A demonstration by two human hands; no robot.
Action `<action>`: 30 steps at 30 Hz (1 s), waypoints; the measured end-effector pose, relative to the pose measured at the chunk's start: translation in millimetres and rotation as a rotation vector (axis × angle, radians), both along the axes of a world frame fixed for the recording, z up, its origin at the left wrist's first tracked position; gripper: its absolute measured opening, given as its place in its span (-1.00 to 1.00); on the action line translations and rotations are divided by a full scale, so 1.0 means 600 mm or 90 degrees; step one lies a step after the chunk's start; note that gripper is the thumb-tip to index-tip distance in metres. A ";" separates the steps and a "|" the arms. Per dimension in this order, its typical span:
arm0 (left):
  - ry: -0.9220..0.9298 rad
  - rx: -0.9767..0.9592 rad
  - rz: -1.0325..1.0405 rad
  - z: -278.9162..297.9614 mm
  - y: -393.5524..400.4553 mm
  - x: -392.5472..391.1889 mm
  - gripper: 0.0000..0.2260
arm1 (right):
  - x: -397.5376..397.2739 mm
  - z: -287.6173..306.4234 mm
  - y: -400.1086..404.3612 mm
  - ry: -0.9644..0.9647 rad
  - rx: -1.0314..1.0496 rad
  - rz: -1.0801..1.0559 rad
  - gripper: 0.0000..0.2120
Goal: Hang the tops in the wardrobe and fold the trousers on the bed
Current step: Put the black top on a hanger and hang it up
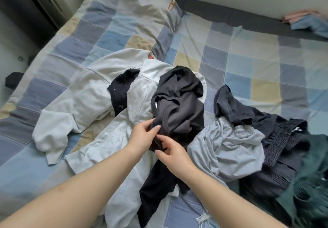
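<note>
Nearest me, my right hand (173, 152) and left hand (143, 135) both pinch a fold of the black top (179, 107), each grip closed on it. It lies atop the heap mid-bed, over a grey sweatshirt (81, 96). Lifting now risks dragging tangled neighbours along. Right lie pale grey trousers (229, 148); beyond, the checked bed (248, 64).

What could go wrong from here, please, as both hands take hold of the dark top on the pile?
The dark top lies tangled over the light grey sweatshirt, so lifting it with the left hand and right hand may drag that along. The blue-grey shorts touch it too and could slide toward the bed's near edge.
</note>
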State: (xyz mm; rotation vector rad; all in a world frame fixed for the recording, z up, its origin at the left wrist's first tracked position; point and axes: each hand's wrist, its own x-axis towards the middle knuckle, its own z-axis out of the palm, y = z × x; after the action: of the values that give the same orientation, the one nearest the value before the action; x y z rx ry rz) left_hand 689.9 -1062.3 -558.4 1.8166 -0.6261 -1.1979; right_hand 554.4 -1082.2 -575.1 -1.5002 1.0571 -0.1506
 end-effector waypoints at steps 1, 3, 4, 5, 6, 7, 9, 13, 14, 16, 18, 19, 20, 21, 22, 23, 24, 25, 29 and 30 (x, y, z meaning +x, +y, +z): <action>-0.004 0.001 -0.001 0.018 0.017 0.000 -0.84 | -0.007 0.015 0.009 -0.003 0.001 -0.011 -0.66; 0.014 0.002 0.001 0.067 0.053 -0.007 -0.84 | -0.021 0.060 0.025 -0.019 0.019 -0.075 -0.77; 0.019 -0.012 -0.008 0.089 0.069 -0.013 -0.82 | -0.029 0.078 0.033 -0.026 0.020 -0.111 -0.78; 0.013 -0.035 -0.021 0.123 0.080 -0.018 -0.80 | -0.039 0.106 0.035 -0.030 0.014 -0.147 -0.77; 0.003 -0.051 -0.030 0.149 0.089 -0.022 -0.79 | -0.047 0.127 0.034 -0.031 0.006 -0.172 -0.75; -0.006 -0.059 -0.043 0.183 0.102 -0.025 -0.78 | -0.056 0.153 0.038 -0.026 0.000 -0.184 -0.73; -0.006 -0.074 -0.078 0.241 0.124 -0.030 -0.79 | -0.067 0.194 0.042 0.004 -0.044 -0.168 -0.66; -0.029 -0.130 -0.158 0.344 0.173 -0.043 -0.77 | -0.068 0.277 0.059 0.060 -0.169 -0.098 -0.56; -0.031 -0.146 -0.160 0.364 0.183 -0.045 -0.77 | -0.067 0.291 0.065 0.077 -0.204 -0.064 -0.55; -0.009 -0.167 -0.164 0.407 0.212 -0.048 -0.80 | -0.069 0.314 0.086 0.107 -0.256 0.000 -0.55; 0.027 -0.195 -0.180 0.453 0.248 -0.047 -0.83 | -0.070 0.341 0.112 0.138 -0.293 0.047 -0.55; 0.053 -0.209 -0.186 0.470 0.265 -0.048 -0.85 | -0.070 0.352 0.122 0.146 -0.288 0.063 -0.56; 0.080 -0.224 -0.188 0.485 0.279 -0.050 -0.86 | -0.070 0.362 0.130 0.152 -0.287 0.084 -0.56; 0.092 -0.237 -0.203 0.509 0.303 -0.044 -0.87 | -0.066 0.381 0.149 0.158 -0.298 0.111 -0.56; 0.100 -0.245 -0.206 0.521 0.314 -0.042 -0.87 | -0.066 0.388 0.156 0.171 -0.325 0.161 -0.58; 0.104 -0.250 -0.206 0.532 0.325 -0.038 -0.85 | -0.066 0.396 0.166 0.191 -0.372 0.221 -0.63; 0.103 -0.259 -0.211 0.546 0.338 -0.028 -0.84 | -0.064 0.409 0.183 0.221 -0.436 0.274 -0.70; 0.100 -0.271 -0.218 0.563 0.350 -0.013 -0.84 | -0.063 0.424 0.200 0.257 -0.496 0.316 -0.75; 0.133 -0.318 -0.259 0.622 0.381 0.048 -0.86 | -0.077 0.487 0.258 0.424 -0.571 0.347 -0.83; 0.151 -0.318 -0.263 0.630 0.384 0.058 -0.83 | -0.087 0.499 0.267 0.460 -0.565 0.331 -0.80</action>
State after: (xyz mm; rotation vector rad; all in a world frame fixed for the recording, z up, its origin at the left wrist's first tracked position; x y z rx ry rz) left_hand 724.6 -831.8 -180.7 1.1403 -1.0858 -1.3487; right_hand 501.9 -922.0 -275.7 -2.7160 1.1632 0.3715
